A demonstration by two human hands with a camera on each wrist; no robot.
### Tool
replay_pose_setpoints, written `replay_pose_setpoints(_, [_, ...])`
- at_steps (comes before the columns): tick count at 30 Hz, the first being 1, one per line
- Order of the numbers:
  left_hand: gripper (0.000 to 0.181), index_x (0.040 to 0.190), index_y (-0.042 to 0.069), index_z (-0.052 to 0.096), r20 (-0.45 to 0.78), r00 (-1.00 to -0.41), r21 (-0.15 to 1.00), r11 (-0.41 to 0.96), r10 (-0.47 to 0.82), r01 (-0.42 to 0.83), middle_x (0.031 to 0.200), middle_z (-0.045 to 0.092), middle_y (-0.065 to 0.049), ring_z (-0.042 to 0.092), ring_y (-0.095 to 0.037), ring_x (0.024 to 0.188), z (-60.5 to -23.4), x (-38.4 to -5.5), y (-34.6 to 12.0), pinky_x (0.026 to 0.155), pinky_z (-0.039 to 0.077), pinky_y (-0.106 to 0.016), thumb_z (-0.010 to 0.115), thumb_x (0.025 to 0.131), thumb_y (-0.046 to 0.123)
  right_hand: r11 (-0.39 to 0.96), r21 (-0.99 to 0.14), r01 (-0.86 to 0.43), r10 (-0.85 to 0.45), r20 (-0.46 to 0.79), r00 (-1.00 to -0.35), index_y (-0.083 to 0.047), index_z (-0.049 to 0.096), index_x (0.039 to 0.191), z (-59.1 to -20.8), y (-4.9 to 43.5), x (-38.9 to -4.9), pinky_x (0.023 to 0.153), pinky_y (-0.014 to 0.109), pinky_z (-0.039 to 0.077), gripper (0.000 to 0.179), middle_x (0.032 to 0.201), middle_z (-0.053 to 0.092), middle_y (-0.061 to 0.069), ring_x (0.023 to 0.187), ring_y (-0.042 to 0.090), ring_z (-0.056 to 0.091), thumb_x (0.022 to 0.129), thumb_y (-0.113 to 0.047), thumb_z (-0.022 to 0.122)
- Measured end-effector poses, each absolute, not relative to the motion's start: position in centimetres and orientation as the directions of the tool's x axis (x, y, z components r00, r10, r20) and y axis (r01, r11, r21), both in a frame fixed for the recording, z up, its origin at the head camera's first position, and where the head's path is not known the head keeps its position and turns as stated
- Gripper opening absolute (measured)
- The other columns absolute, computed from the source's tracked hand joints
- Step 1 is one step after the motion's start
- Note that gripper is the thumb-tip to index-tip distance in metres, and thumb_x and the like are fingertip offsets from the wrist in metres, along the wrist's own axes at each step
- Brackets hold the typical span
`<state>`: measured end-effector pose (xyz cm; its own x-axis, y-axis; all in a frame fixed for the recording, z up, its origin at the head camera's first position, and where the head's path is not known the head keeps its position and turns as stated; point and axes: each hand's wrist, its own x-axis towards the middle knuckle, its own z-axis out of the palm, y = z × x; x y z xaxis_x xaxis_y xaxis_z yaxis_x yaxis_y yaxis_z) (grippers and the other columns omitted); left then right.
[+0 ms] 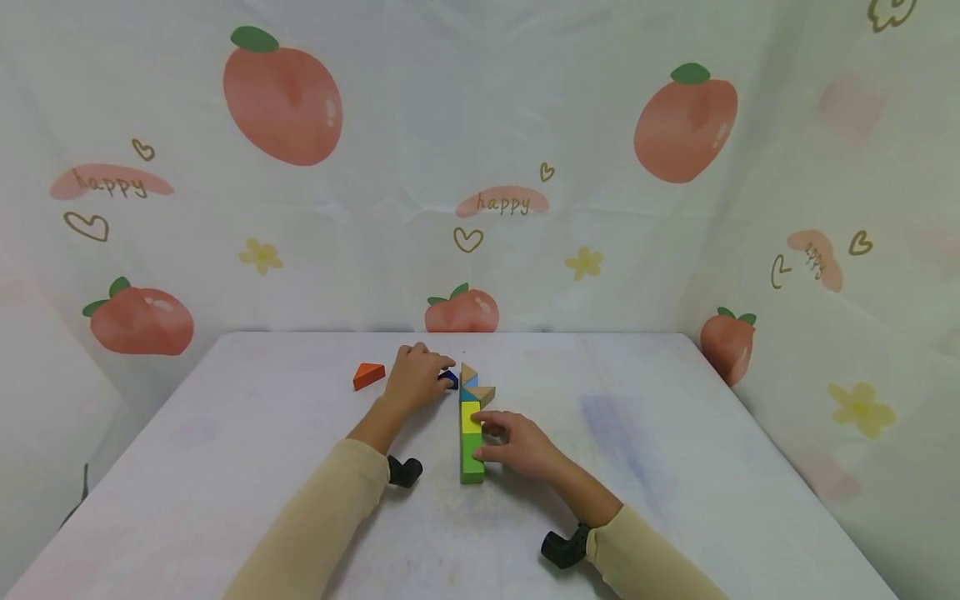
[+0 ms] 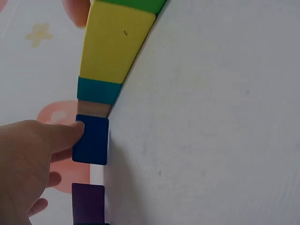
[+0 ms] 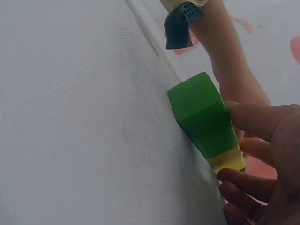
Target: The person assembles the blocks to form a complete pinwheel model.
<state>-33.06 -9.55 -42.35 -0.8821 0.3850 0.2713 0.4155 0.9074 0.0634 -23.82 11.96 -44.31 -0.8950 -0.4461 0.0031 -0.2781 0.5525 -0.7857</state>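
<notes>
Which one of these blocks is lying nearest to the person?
The green block, on the near side of the yellow block; none lies closer.

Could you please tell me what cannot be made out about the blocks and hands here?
Head: part of the blue block, behind the left hand.
Left wrist: most of the green block, cut off by the top edge.
Right wrist: most of the left hand's fingers, behind the right hand.

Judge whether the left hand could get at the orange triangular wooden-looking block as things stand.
Probably yes, after letting go: the left hand pinches a dark blue, rectangular-faced block, but the orange block lies close beside it, with nothing visible between them in the head view.
</notes>
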Motion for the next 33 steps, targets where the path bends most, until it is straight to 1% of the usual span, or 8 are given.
replay_pose_setpoints(4, [0.034, 0.116, 0.018, 0.073, 0.298, -0.891, 0.042, 0.928, 0.342, 0.370, 0.109, 0.070, -0.003, 0.053, -0.025, 0.097, -42.3, -32.8, -9.3, 0.089, 0.040, -0.044, 0.074, 0.086, 0.035, 0.558, -0.788, -0.260, -0.434, -0.010, -0.901, -0.016, 0.059, 0.134, -44.2, 11.9, -23.8, 0.099, 0.048, 0.044, 0.054, 0.125, 0.062, 0.004, 0.114, 0.023, 0.057, 0.085, -0.030, 0.077])
replay_pose_setpoints(9, [0.033, 0.115, 0.018, 0.073, 0.280, -0.917, 0.049, 0.950, 0.284, 0.309, 0.103, 0.070, -0.004, 0.053, -0.025, 0.095, -42.6, -32.8, -9.1, 0.085, 0.041, -0.042, 0.072, 0.088, 0.036, 0.560, -0.787, -0.260, -0.432, -0.009, -0.902, -0.015, 0.059, 0.134, -44.2, 11.9, -23.8, 0.098, 0.048, 0.044, 0.054, 0.125, 0.062, 0.004, 0.114, 0.024, 0.057, 0.085, -0.030, 0.077])
replay_pose_setpoints(12, [0.032, 0.113, 0.019, 0.074, 0.268, -0.931, 0.082, 0.957, 0.247, 0.278, 0.098, 0.070, -0.004, 0.053, -0.025, 0.092, -42.7, -32.8, -9.0, 0.084, 0.041, -0.041, 0.072, 0.088, 0.038, 0.554, -0.787, -0.270, -0.440, -0.001, -0.898, -0.014, 0.059, 0.134, -44.2, 11.9, -23.7, 0.097, 0.048, 0.045, 0.053, 0.124, 0.062, 0.004, 0.114, 0.024, 0.057, 0.086, -0.029, 0.076])
replay_pose_setpoints(17, [0.029, 0.110, 0.020, 0.075, 0.266, -0.945, 0.142, 0.962, 0.189, 0.232, 0.099, 0.071, -0.004, 0.054, -0.025, 0.089, -42.9, -32.7, -9.0, 0.083, 0.041, -0.041, 0.071, 0.088, 0.039, 0.562, -0.786, -0.258, -0.430, -0.011, -0.903, -0.015, 0.059, 0.134, -44.1, 11.8, -23.7, 0.098, 0.047, 0.044, 0.054, 0.125, 0.061, 0.003, 0.114, 0.023, 0.056, 0.085, -0.030, 0.076])
replay_pose_setpoints(25, [0.024, 0.106, 0.021, 0.076, 0.262, -0.954, 0.231, 0.951, 0.143, 0.206, 0.092, 0.069, -0.002, 0.051, -0.024, 0.084, -43.0, -32.3, -8.7, 0.078, 0.037, -0.040, 0.073, 0.087, 0.036, 0.553, -0.791, -0.263, -0.435, -0.004, -0.900, -0.014, 0.059, 0.134, -44.1, 11.8, -23.8, 0.098, 0.047, 0.044, 0.054, 0.125, 0.061, 0.004, 0.114, 0.023, 0.057, 0.085, -0.029, 0.076])
replay_pose_setpoints(28, [0.025, 0.107, 0.020, 0.076, 0.260, -0.957, 0.253, 0.947, 0.131, 0.199, 0.093, 0.069, -0.002, 0.050, -0.024, 0.083, -43.1, -32.3, -8.6, 0.076, 0.036, -0.040, 0.073, 0.087, 0.035, 0.556, -0.785, -0.273, -0.438, 0.003, -0.899, -0.014, 0.059, 0.133, -44.2, 11.9, -23.8, 0.097, 0.047, 0.045, 0.054, 0.123, 0.062, 0.004, 0.113, 0.023, 0.057, 0.085, -0.029, 0.077])
replay_pose_setpoints(33, [0.028, 0.111, 0.020, 0.075, 0.255, -0.960, 0.274, 0.943, 0.117, 0.188, 0.098, 0.069, -0.004, 0.051, -0.024, 0.086, -43.3, -32.2, -8.4, 0.077, 0.036, -0.039, 0.073, 0.087, 0.036, 0.557, -0.781, -0.284, -0.442, 0.011, -0.897, -0.013, 0.059, 0.133, -44.3, 12.0, -23.9, 0.097, 0.048, 0.044, 0.054, 0.122, 0.063, 0.005, 0.113, 0.024, 0.057, 0.085, -0.029, 0.077])
